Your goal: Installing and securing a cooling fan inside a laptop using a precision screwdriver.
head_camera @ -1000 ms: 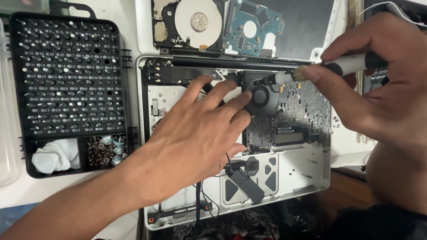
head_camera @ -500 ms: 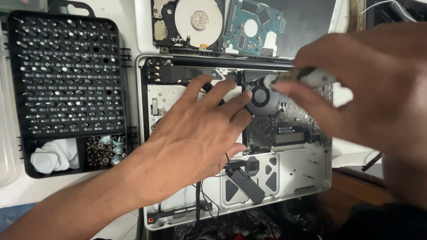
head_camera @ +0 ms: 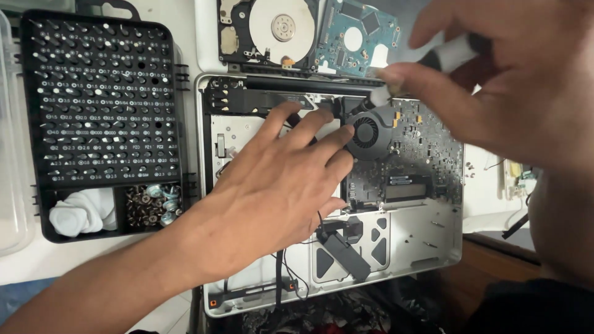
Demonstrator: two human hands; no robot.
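Fingers of the left hand lie spread flat beside the cooling fan, while the right hand pinches a screwdriver slanting down onto the fan's upper edge.

White work surface w/ even, soft light, a brown wooden edge at lower right, a blue patch at bottom left & a clear plastic lid along the left edge.

The right hand with the screwdriver rises toward the upper right of the frame, nearer the camera and blurred, its tip now off the fan.
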